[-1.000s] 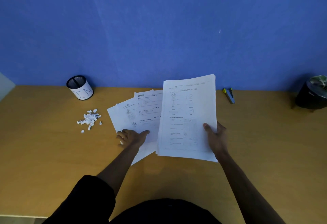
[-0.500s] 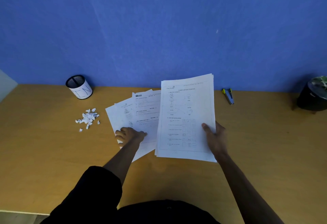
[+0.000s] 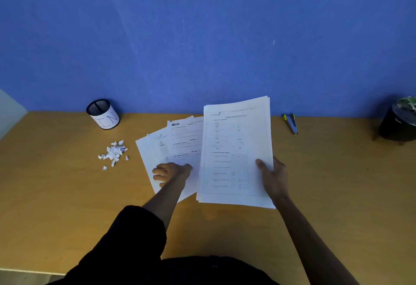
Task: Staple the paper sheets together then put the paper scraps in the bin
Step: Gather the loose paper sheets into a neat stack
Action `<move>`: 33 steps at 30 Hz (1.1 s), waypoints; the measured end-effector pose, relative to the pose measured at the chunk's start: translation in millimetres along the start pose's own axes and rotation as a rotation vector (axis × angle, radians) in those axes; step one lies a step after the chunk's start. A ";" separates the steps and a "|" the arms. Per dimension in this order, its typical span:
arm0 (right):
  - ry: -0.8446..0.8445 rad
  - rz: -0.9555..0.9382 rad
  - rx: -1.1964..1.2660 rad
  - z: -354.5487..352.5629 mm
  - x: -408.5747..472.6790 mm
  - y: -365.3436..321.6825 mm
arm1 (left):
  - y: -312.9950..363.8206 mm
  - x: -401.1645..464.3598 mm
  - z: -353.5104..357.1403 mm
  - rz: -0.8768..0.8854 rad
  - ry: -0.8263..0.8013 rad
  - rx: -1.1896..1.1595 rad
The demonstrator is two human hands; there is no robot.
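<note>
Right now it looks like gathering, not stapling; the right hand point(image 3: 273, 176) has its grip pinched on the lower right edge of the paper stack point(image 3: 236, 149), thumb on top, centre frame; the left hand point(image 3: 171, 173) rests curled on the loose sheets point(image 3: 171, 145) fanned just left, though whether it pinches one I cannot tell; next call, I'd say: merge, square the edges, then reach the stapler point(image 3: 291, 123) on the surface point(image 3: 56, 194) at upper right; scraps point(image 3: 113, 153) wait centre left, below the bin point(image 3: 103, 114).

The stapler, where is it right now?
In the head view the stapler lies on the wooden table at the back right, near the blue wall, just right of the paper stack held by the right hand.
</note>
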State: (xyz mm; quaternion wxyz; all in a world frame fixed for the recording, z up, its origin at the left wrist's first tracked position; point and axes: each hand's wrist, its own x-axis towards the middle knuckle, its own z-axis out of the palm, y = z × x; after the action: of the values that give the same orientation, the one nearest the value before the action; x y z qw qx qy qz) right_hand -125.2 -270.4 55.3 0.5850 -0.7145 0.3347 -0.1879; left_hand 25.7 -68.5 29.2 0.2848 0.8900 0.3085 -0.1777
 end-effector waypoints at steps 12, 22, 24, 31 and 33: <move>0.009 -0.009 -0.030 -4.4 -2.4 0.5 | -4.9 3.6 -2.3 0.024 0.019 -0.084; 0.005 -0.012 -0.025 -6.3 1.5 -8.2 | -23.4 16.5 -14.8 0.109 -0.099 -0.339; 0.004 -0.012 -0.018 -5.8 2.4 -7.5 | -28.3 21.1 -17.1 0.124 -0.141 -0.374; -0.019 -0.012 -0.001 -1.2 1.5 -7.4 | -39.8 17.6 -20.3 0.300 -0.177 -0.355; -0.028 -0.009 0.010 0.4 1.7 -6.9 | -41.6 18.2 -18.9 0.341 -0.221 -0.378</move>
State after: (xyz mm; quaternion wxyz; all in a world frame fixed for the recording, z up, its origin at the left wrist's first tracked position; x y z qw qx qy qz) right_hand -121.9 -270.7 61.6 0.5925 -0.7154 0.3224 -0.1821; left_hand 14.9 -21.8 18.3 0.5035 0.8354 0.1490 -0.1626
